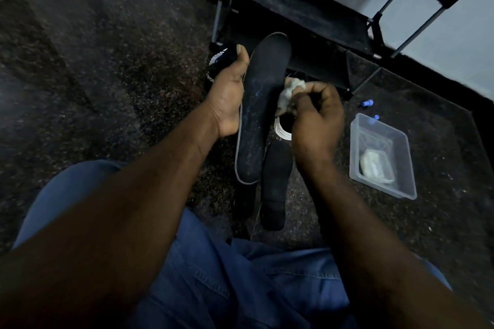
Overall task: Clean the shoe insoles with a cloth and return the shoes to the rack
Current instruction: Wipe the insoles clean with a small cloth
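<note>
Left hand: the left hand (230, 96), centre of the frame, has its fingers curled round the left edge of a long dark foam insole with a pale rim (262, 115), thumb pointing up along that edge.
Insole held: it stands tilted, toe towards the upper centre and heel down towards the lap, its face flecked with pale specks.
Right hand: the right hand (315, 120), just right of the insole, has its fingers closed on a crumpled white cloth (290, 93).
Cloth: bunched at the insole's right edge; motion blur hides whether they touch.
Second insole: a shorter black insole (275, 184) lies on the floor below the held one, right of its heel.
Shoes: a black shoe with white stripes (222, 67) sits behind the left hand; a dark shoe with a white collar (283, 128) shows under the right hand.
Rack: a black fabric-shelved rack with grey tubes (294, 8) fills the upper right.
Container: a clear plastic rectangular tub (401, 187) rests on the floor at right, holding a white folded item (377, 165).
Small bits: two blue caps (366, 103) lie near the tub's upper end.
Floor: dark speckled stone floor (120, 61).
Lap: blue denim trousers (240, 288) along the bottom.
</note>
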The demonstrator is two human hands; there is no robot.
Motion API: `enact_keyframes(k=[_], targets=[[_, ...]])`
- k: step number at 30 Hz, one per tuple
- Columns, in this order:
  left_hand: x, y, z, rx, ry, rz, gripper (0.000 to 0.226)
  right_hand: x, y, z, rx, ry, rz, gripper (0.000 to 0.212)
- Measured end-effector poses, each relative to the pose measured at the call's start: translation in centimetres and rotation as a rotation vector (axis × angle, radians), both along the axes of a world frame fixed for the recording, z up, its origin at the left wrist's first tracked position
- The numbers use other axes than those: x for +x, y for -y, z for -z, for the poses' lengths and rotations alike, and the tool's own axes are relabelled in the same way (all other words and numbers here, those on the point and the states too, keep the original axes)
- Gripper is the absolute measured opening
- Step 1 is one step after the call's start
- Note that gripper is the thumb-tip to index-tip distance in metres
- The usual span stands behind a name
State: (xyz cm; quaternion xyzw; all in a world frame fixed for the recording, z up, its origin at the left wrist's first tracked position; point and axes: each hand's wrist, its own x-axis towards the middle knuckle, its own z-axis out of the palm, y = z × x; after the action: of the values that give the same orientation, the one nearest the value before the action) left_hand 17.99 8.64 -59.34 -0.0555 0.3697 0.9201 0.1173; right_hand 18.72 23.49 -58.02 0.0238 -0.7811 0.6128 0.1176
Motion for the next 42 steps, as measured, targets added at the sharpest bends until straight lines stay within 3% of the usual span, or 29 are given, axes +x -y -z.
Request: enact_keyframes(k=[5,11,16,20,23,27,33,42], targets=[[0.2,-0.4,0.2,-0.004,-0.015,-0.004,0.088,-0.8,1.5,-1.4,0.191,-0.171,-0.120,0.013],[0.1,-0.6,0.4,0.052,-0.037,0.050,0.082,-3.4,3.0,-2.9,0.322,-0.312,-0.077,0.012],[-0.1,-0.3,0.8,-0.062,0.000,-0.025,0.084,-3.9,4.5,-2.3,0.505,-0.399,-0.086,0.011],[-0.2,-0.3,0.8,-0.152,0.040,-0.114,0.080,-2.2,5.2,-1.6,0.544,-0.314,-0.127,0.013],[-0.3,0.2,0.9,-0.188,0.063,-0.107,0.094,-0.7,5.0,-1.0,0.587,-0.214,-0.113,0.016],[-0.9,0.8,1.2,-0.064,0.091,-0.129,0.102,1.7,4.5,-0.1,0.591,-0.130,-0.165,0.017],[-0.8,0.3,1.0,0.013,0.112,-0.154,0.100,3.1,3.8,0.4,0.545,-0.190,-0.194,0.017],[-0.4,0.1,1.0,-0.141,0.158,-0.110,0.087,-0.6,5.7,-1.4,0.518,-0.244,-0.068,0.020]])
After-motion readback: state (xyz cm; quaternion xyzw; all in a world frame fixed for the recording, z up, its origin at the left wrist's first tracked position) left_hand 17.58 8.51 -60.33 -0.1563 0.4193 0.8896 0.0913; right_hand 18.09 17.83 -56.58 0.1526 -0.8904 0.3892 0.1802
